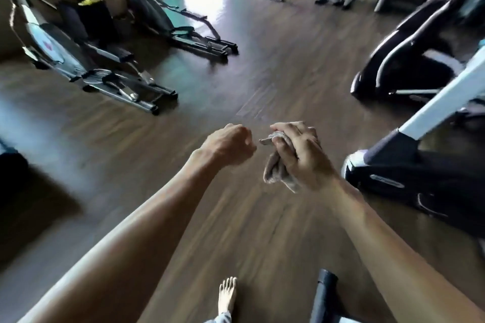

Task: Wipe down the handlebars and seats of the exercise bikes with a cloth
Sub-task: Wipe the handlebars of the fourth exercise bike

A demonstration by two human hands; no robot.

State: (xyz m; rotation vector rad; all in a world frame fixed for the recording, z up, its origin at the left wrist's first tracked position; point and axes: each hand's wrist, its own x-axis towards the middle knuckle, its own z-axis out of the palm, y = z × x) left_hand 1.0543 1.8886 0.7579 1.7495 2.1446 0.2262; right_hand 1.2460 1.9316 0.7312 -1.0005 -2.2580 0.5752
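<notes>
Over bare floor [236,73], mid-frame: left hand [228,145] curled, holding nothing; right hand [301,157] grips the bunched cloth [275,176], no bike touched; judgement: refold to a flat pad, then wipe the machine [420,165] at right.

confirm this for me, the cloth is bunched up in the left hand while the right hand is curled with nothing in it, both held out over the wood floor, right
Hands swapped. The head view shows the cloth bunched in the right hand, while the left hand is curled with nothing in it. Both are held out over the wood floor.
</notes>
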